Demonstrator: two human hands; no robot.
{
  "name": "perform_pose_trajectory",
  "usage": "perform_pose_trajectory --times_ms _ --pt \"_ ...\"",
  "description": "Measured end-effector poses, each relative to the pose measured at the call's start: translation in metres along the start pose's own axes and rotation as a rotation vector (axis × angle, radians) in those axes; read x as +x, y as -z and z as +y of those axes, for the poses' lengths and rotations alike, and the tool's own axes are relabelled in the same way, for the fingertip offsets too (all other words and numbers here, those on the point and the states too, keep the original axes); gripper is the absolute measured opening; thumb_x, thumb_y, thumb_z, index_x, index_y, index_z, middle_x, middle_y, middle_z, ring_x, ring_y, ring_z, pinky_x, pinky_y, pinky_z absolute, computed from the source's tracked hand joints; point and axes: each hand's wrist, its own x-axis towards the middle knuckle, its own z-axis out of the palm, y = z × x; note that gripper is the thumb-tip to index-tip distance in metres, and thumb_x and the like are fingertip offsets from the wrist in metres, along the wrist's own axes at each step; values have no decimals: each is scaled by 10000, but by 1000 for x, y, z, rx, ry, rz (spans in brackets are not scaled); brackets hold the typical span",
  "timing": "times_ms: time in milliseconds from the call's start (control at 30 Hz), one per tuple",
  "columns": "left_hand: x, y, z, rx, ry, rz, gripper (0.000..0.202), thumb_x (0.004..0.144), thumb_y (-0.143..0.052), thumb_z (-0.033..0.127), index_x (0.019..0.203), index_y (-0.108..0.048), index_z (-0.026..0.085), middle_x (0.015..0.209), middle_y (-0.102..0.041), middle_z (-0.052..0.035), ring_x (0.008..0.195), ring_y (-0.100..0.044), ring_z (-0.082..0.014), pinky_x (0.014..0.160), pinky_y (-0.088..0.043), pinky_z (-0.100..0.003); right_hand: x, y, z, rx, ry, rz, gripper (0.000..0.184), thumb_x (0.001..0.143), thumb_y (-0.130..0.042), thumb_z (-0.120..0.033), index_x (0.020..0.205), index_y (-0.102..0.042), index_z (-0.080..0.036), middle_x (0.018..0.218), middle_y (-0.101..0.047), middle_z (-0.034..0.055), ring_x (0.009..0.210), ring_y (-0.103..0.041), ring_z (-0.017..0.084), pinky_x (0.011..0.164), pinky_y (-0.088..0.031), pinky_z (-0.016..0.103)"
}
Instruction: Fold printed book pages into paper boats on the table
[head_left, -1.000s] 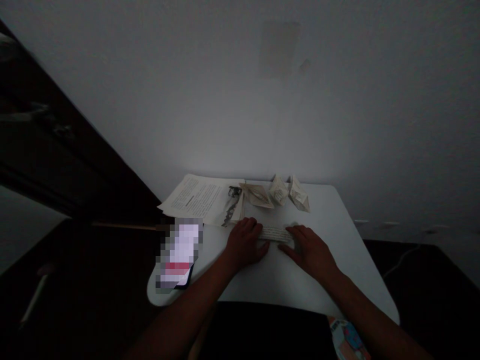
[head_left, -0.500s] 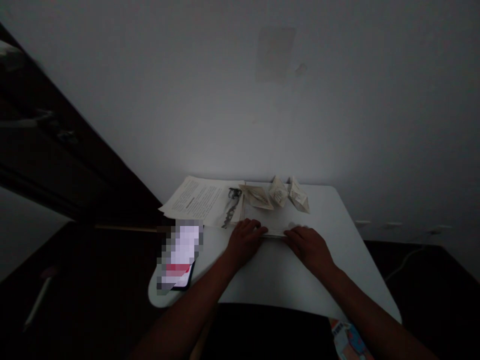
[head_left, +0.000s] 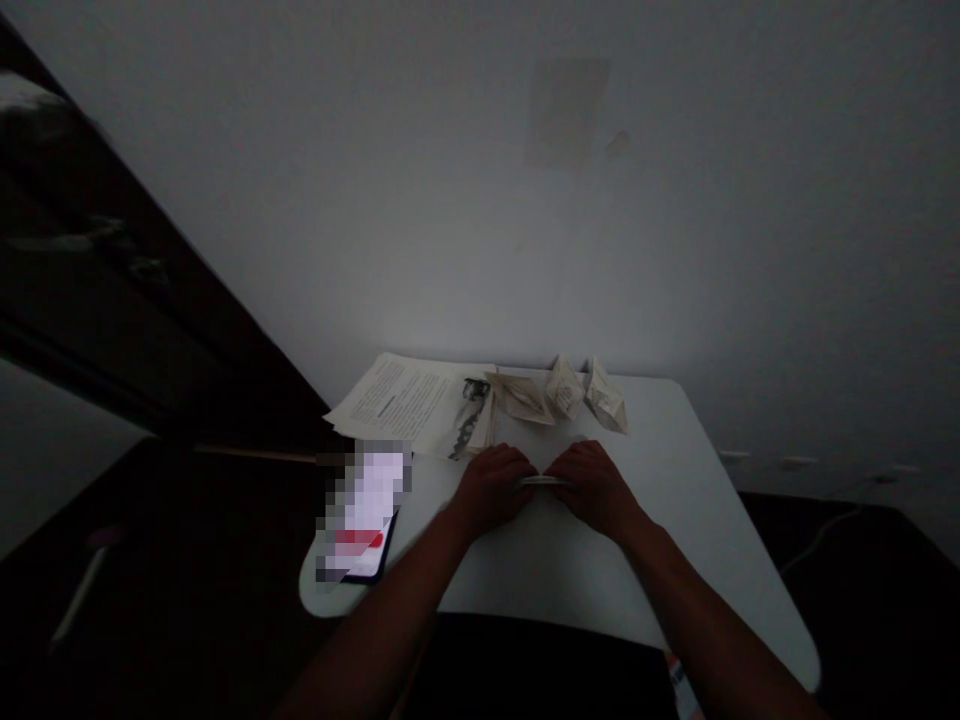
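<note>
Between my two hands is a narrow folded paper (head_left: 543,480), seen edge-on just over the white table (head_left: 555,580). My left hand (head_left: 496,488) is closed on its left end, and my right hand (head_left: 592,484) grips the right end. Fingers cover most of the paper, so its full shape is hidden. Behind the hands stand three folded paper boats: a flatter one (head_left: 521,397), a middle one (head_left: 565,388) and a right one (head_left: 606,397). Printed text shows on their sides.
Loose printed pages (head_left: 405,402) lie at the table's back left, one with a dark drawing. A lit phone (head_left: 367,560), partly blurred, rests near the left edge. The wall (head_left: 450,200) rises directly behind the table. A dark door (head_left: 112,270) is at left.
My hands have drawn closer together, the right one moving inward, and less of the folded paper shows between them. The whole view has shifted slightly.
</note>
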Motion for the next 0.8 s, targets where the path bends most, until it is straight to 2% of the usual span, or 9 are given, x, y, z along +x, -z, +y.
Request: perform_pose_trajectory --times_ms 167,433,633,800 --pt "1 -2 1 37 -61 32 185 865 -490 290 833 -644 193 808 -658 -47 751 -565 -150 719 -416 -292 -5 -2 -2 10 -5 38 173 852 -511 -252 782 -661 -201 709 -649 27 731 -544 159 749 -344 329" --pt "0 -1 1 -19 -17 76 180 864 -493 281 840 -644 187 824 -666 -55 772 -581 -148 730 -432 -289 -7 -3 -1 118 21 178 125 828 -546 -245 877 -657 -211 804 -684 39 756 -569 165 769 -396 352" --pt "1 -1 3 -58 -6 91 166 855 -500 276 838 -643 192 820 -668 -58 774 -585 -146 742 -452 -296 -10 -4 -1 141 19 208 100 808 -572 -216 871 -649 -209 802 -682 33 755 -570 158 768 -405 350" --pt "1 -3 1 -112 -81 216 92 824 -549 224 805 -630 184 779 -667 -40 728 -587 -129 704 -461 -281 -9 -7 -3 165 43 272 115 773 -620 -210 887 -633 -215 796 -677 31 746 -581 165 751 -411 359"
